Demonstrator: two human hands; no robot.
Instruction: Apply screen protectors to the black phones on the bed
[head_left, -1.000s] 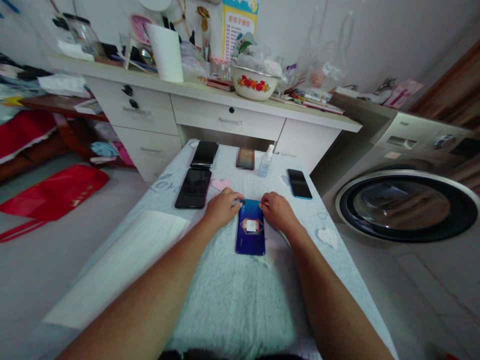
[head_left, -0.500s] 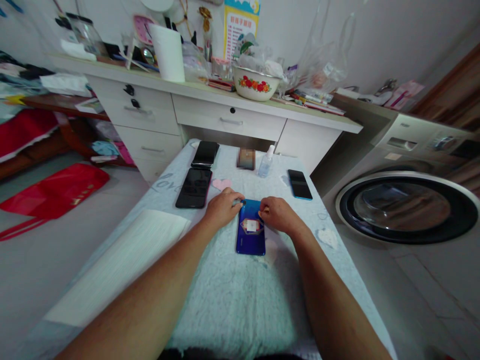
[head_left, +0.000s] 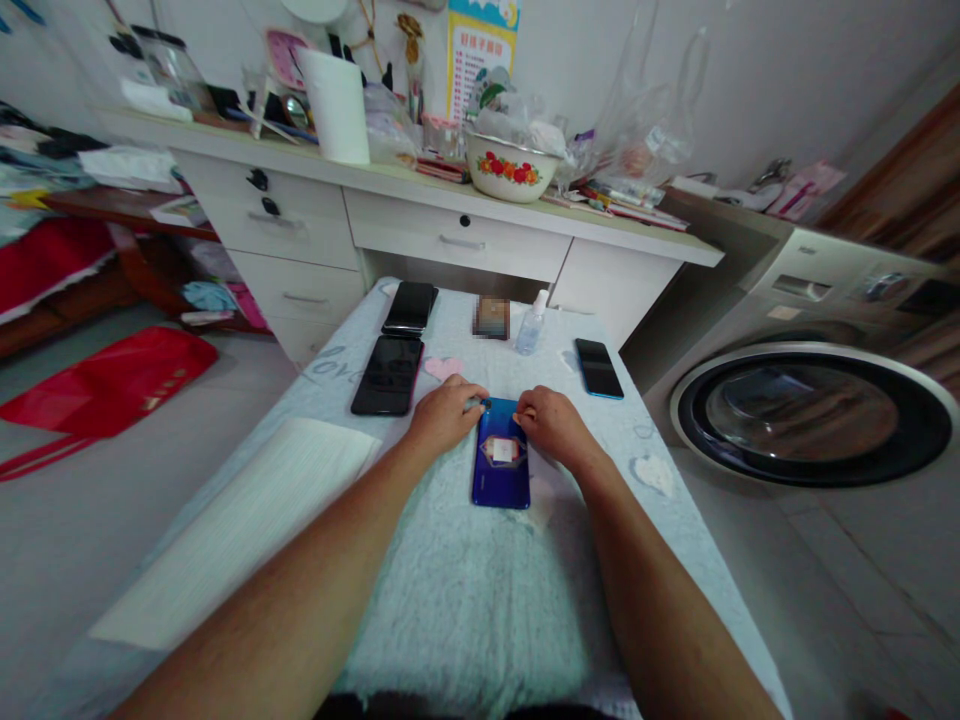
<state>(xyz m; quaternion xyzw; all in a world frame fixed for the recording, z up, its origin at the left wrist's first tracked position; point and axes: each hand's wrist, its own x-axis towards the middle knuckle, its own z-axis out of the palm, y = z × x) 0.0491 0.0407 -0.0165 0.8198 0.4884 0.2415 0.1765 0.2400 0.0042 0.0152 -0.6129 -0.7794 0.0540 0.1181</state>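
A blue smartphone (head_left: 499,485) lies back up on the cloth in front of me, a pale square label and a printed patch on its middle. My left hand (head_left: 448,414) grips its upper left edge with bent fingers; something small and greyish shows at the fingertips near the camera corner. Over the upper right part of the phone, my right hand (head_left: 553,424) is closed in a pinch. Whatever lies between its fingertips is too small to make out. A pink heart print (head_left: 444,368) on the cloth is just beyond my left hand.
Dark-screened phones lie at left (head_left: 388,376), far left (head_left: 410,308) and right (head_left: 599,369). A clear spray bottle (head_left: 532,325) stands behind, beside a blurred brown item (head_left: 492,317). White sheet (head_left: 247,530) lies left; a washing machine (head_left: 817,300) stands right.
My right hand has shifted slightly up and left across the top of the phone. My left hand and the phone stay nearly where they were.
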